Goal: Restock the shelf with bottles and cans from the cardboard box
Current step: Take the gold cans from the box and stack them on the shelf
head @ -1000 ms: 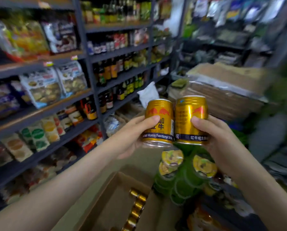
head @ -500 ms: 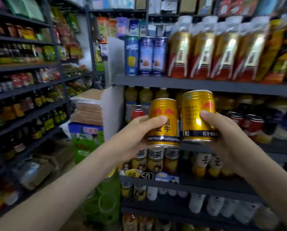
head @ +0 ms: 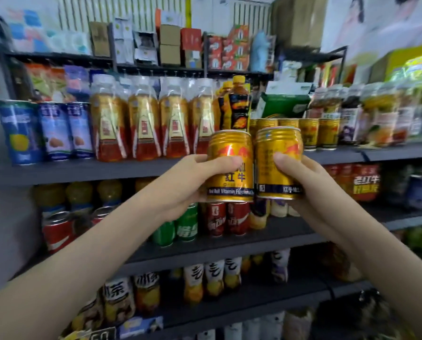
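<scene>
Red Bull can (head: pixel 229 168) clamped in left hand (head: pixel 187 185), twin can (head: pixel 277 165) in right hand (head: pixel 305 185). Shoved in, could topple shelved gold cans (head: pixel 308 133).

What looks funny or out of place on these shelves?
A green bag leans askew above the row of gold cans on the drinks shelf, a lone bag among bottles and cans. Nothing looks spilled.

Our left grip (head: pixel 187 185) holds the left can (head: pixel 229 165), our right grip (head: pixel 305 185) the right can (head: pixel 276 165), side by side before the shelf (head: pixel 94 169) and its gold cans (head: pixel 309 134).
</scene>
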